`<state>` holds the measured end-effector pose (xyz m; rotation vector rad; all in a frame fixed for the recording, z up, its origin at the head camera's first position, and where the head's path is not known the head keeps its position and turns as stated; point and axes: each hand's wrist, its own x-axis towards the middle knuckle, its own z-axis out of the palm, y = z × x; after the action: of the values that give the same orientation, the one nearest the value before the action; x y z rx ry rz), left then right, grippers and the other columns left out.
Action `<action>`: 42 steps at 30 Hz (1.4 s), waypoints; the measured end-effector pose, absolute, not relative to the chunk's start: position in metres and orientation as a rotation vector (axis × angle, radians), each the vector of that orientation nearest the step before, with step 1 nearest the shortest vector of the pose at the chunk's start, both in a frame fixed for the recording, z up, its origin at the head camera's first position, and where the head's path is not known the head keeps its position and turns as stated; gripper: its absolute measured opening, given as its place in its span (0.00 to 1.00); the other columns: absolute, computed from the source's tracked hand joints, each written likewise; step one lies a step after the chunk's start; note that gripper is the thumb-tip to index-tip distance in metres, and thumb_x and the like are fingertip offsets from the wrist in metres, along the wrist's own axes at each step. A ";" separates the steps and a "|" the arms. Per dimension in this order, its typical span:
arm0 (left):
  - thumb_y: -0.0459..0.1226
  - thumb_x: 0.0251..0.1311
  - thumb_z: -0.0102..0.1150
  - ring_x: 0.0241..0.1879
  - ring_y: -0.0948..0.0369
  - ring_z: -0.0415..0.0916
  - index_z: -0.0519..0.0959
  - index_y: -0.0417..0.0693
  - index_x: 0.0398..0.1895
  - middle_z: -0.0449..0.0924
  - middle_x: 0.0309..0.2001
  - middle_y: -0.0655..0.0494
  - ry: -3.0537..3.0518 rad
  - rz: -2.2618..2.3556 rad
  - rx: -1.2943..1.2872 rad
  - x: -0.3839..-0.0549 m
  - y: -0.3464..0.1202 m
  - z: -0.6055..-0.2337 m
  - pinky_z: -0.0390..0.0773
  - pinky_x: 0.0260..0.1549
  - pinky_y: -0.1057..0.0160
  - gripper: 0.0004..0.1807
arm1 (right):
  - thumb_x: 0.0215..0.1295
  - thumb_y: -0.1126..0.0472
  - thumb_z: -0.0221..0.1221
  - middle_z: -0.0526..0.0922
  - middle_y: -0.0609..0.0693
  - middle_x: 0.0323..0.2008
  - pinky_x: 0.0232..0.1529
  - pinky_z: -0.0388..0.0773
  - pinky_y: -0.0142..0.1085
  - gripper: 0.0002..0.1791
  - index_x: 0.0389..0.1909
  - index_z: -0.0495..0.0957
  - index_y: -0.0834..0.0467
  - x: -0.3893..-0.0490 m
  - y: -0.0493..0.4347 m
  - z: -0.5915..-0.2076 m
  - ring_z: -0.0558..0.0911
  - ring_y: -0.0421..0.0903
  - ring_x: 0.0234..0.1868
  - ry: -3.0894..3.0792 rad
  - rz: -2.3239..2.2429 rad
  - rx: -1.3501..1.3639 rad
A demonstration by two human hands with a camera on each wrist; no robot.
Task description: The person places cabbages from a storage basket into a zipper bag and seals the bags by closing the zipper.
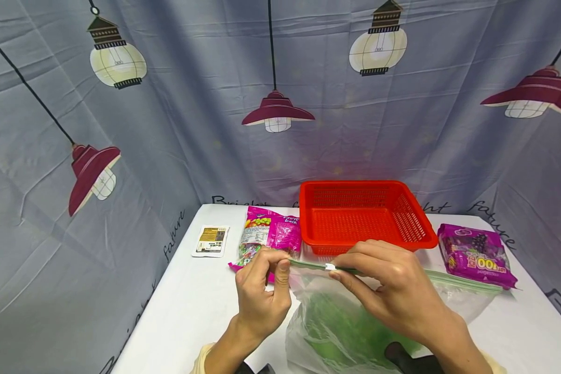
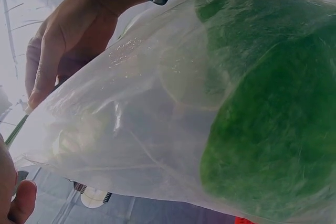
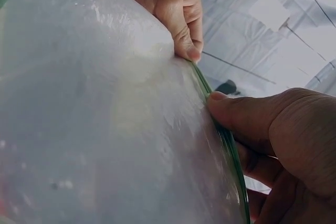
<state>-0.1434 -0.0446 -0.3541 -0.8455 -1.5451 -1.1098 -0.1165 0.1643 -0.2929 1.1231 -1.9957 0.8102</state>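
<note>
A clear plastic slider zip bag (image 1: 304,322) with a green zip strip (image 1: 463,281) hangs between the two hands, mouth upward. Something green and rounded (image 2: 278,124) is inside it; its kind is blurred by the plastic. My left hand (image 1: 265,291) pinches the left end of the strip between thumb and index finger. Just right of it, my right hand (image 1: 392,291) pinches the strip at the small white slider (image 1: 330,267). In the right wrist view, the right thumb (image 3: 226,109) presses the green strip, with the left hand (image 3: 170,9) gripping its far end.
Behind the bag stands a red plastic basket (image 1: 364,228). A pink candy bag (image 1: 280,234) lies left of it, with a small white packet (image 1: 211,241) farther left. A purple grape-printed package (image 1: 477,254) lies at the right of the white table (image 1: 182,306). Printed curtains surround the table.
</note>
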 end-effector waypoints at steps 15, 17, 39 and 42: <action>0.34 0.71 0.53 0.18 0.66 0.63 0.76 0.37 0.31 0.72 0.22 0.56 -1.549 -1.118 -0.832 -0.146 -0.048 -0.355 0.64 0.17 0.76 0.10 | 0.66 0.53 0.63 0.83 0.42 0.32 0.31 0.74 0.24 0.09 0.37 0.86 0.54 -0.119 0.172 -0.293 0.78 0.37 0.30 -1.952 0.837 1.160; 0.34 0.71 0.53 0.18 0.66 0.62 0.76 0.37 0.31 0.72 0.22 0.56 -1.551 -1.125 -0.827 -0.145 -0.049 -0.355 0.64 0.17 0.76 0.10 | 0.67 0.53 0.63 0.83 0.42 0.32 0.31 0.75 0.24 0.09 0.37 0.86 0.54 -0.118 0.174 -0.294 0.79 0.37 0.30 -1.953 0.846 1.157; 0.35 0.71 0.53 0.17 0.66 0.59 0.76 0.38 0.30 0.69 0.21 0.56 -1.568 -1.117 -0.778 -0.144 -0.056 -0.359 0.59 0.15 0.76 0.12 | 0.68 0.49 0.61 0.83 0.39 0.31 0.32 0.75 0.23 0.11 0.37 0.86 0.52 -0.113 0.186 -0.301 0.78 0.34 0.31 -2.014 0.858 1.078; 0.35 0.71 0.53 0.17 0.67 0.59 0.76 0.38 0.30 0.69 0.21 0.56 -1.571 -1.116 -0.776 -0.144 -0.057 -0.360 0.59 0.13 0.75 0.11 | 0.69 0.48 0.60 0.83 0.39 0.32 0.33 0.75 0.23 0.12 0.36 0.86 0.52 -0.112 0.187 -0.301 0.78 0.35 0.31 -2.014 0.850 1.070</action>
<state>-0.1437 -0.0569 -0.3597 -0.7759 -1.5712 -1.1155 -0.1120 0.1871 -0.3011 1.0696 -2.0140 0.8501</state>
